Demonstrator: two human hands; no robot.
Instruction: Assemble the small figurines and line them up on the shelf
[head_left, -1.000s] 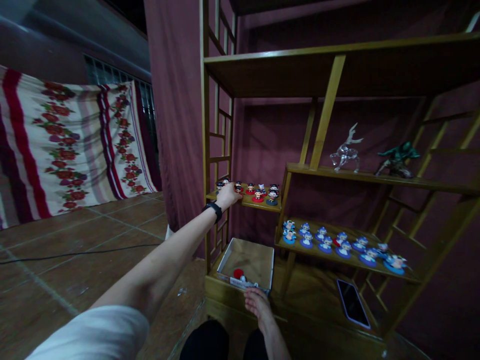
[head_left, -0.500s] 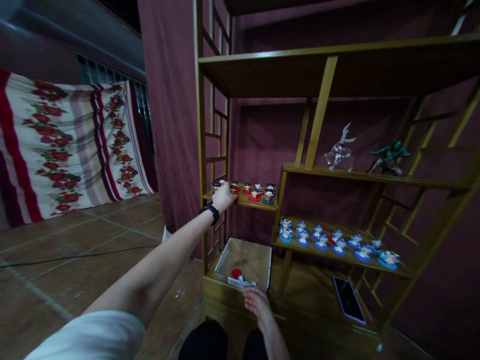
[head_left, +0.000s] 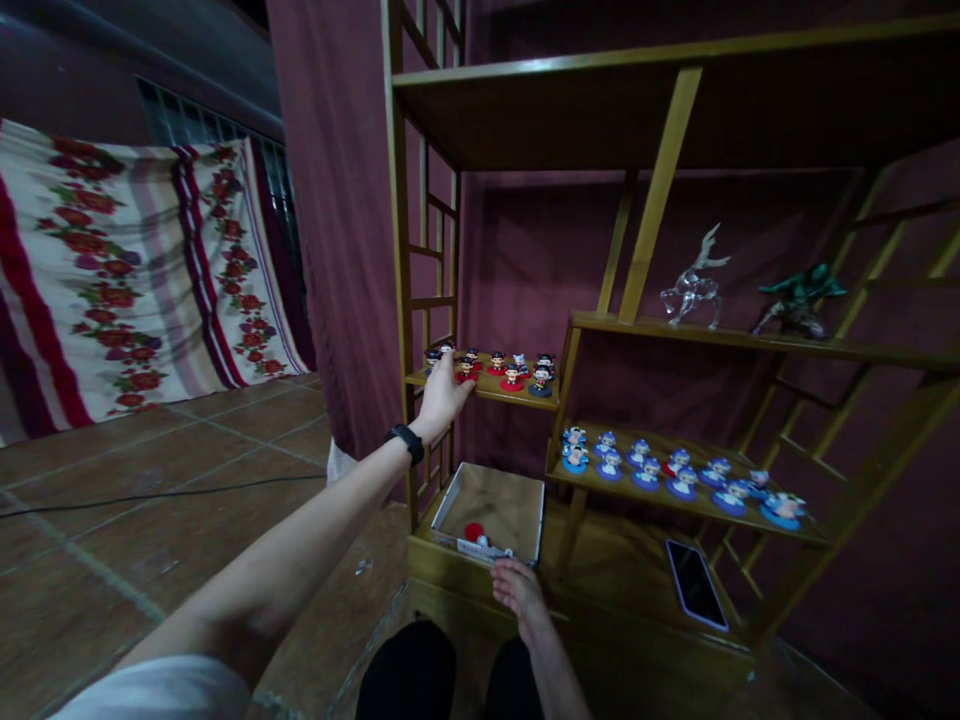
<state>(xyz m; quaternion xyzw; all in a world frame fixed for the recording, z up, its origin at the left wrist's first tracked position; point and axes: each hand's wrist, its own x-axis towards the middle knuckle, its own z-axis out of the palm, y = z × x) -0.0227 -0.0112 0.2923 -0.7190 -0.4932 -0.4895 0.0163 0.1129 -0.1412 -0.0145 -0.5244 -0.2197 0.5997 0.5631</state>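
Note:
My left hand [head_left: 441,396], with a black band on the wrist, reaches to the left end of the small upper shelf [head_left: 501,391]. Its fingers and thumb are apart beside a red-based figurine [head_left: 466,370], and I see nothing gripped between them. Several more little figurines with black hair, such as one on a red base [head_left: 511,378], stand on that shelf. My right hand [head_left: 516,588] hangs open at the front edge of a shallow cardboard box [head_left: 517,490]. Inside the box lie a red disc [head_left: 474,532] and small whitish pieces too small to make out.
Two rows of blue-based figurines [head_left: 646,475] line the lower right shelf. Above them stand a clear deer figure [head_left: 694,290] and a green statuette [head_left: 801,298]. A phone [head_left: 696,583] lies on the bottom board. A dark cable [head_left: 187,492] crosses the floor at left.
My left hand's fingers have spread, and the red-based figurine beside them shows more fully. The right hand has barely moved. The whole view has shifted slightly.

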